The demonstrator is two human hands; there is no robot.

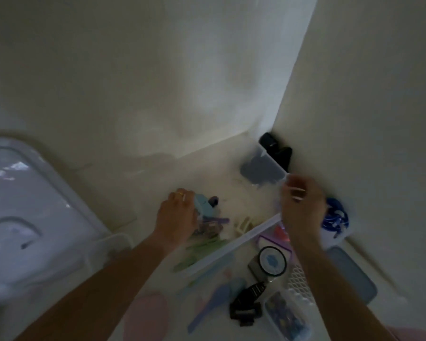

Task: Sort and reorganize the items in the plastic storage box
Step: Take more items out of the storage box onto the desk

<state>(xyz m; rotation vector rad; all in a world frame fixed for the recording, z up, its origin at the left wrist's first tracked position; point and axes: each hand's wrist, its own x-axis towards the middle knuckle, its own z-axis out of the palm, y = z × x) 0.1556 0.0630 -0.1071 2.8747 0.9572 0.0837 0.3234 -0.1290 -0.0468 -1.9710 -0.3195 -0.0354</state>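
Nearest, bottom left to right: pink oval object (145,316), black clip (244,307), small clear case (289,316). Farther up, big translucent lid (35,205) at far left. Left hand (178,214) reaching into the clear plastic storage box (231,244), fingers curled on a light blue item (203,205). Right hand (303,205) over the box's right rim, fingers curled; grip blurred, cannot tell. Blue cable (335,217) just beyond. Pale floor, corner of cream walls.
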